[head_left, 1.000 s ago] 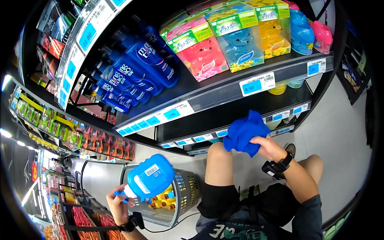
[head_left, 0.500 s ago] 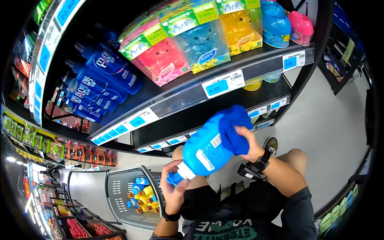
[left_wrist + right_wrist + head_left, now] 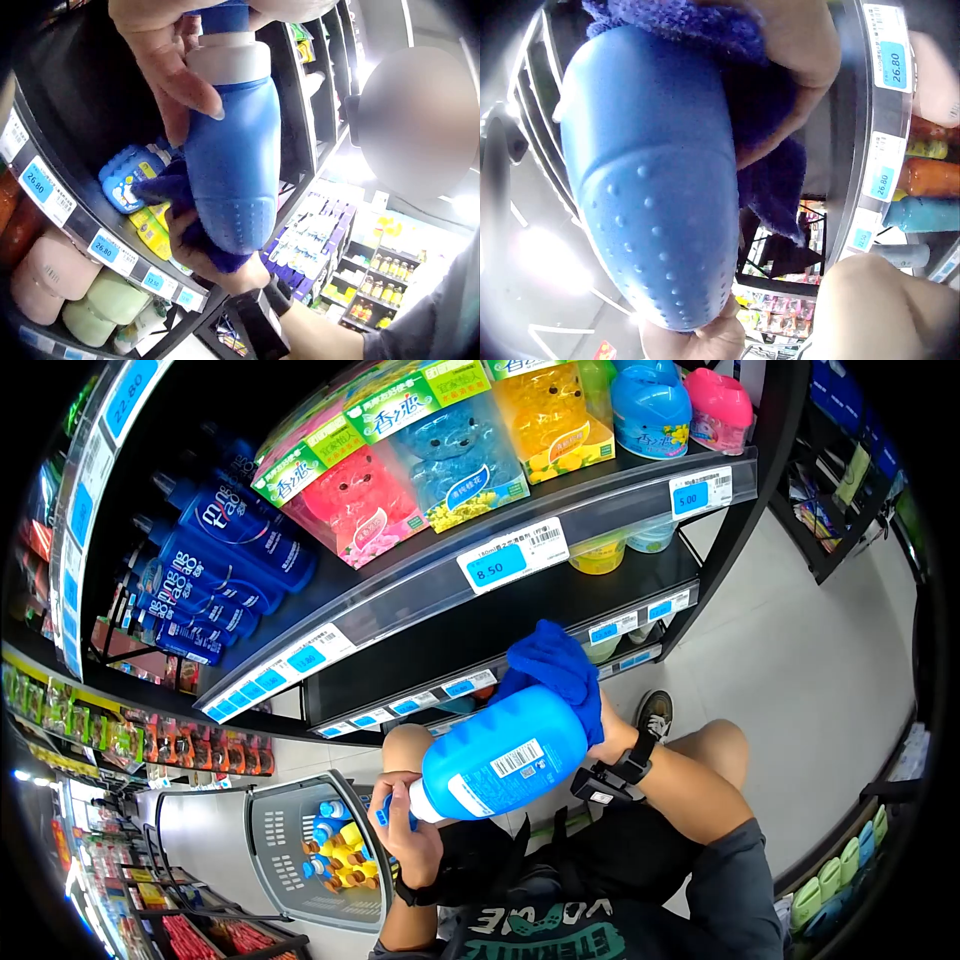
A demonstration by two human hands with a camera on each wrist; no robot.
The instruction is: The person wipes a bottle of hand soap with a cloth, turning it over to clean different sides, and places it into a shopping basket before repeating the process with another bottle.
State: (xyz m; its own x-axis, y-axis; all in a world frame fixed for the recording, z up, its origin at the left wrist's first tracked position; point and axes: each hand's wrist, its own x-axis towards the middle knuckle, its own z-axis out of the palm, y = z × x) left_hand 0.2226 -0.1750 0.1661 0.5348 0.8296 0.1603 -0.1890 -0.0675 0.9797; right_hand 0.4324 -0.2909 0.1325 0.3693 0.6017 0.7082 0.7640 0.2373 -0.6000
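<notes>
A blue bottle (image 3: pixel 505 755) with a white collar and a blue top lies slanted across the front of the person's body. At its neck the left hand (image 3: pixel 412 835) grips it, fingers curled around the top. The right hand (image 3: pixel 612 735) holds a fluffy dark blue cloth (image 3: pixel 550 660) against the bottle's bottom end. In the right wrist view the cloth (image 3: pixel 682 26) touches the smooth blue side, and rows of raised dots show on the bottle (image 3: pixel 660 187). The left wrist view shows the thumb beside the white collar (image 3: pixel 229 58).
A black shelf (image 3: pixel 400 670) with price labels runs in front. Above it stand gel bear boxes (image 3: pixel 460 460), dark blue bottles (image 3: pixel 240 520) and pink and blue containers (image 3: pixel 650 410). At lower left a grey basket (image 3: pixel 285 885) contains several blue-topped and yellow bottles.
The left hand has brought the bottle rightward from over the basket to the cloth. Apart from the bottle at first, the cloth now lies against its bottom end. The head view has shifted.
</notes>
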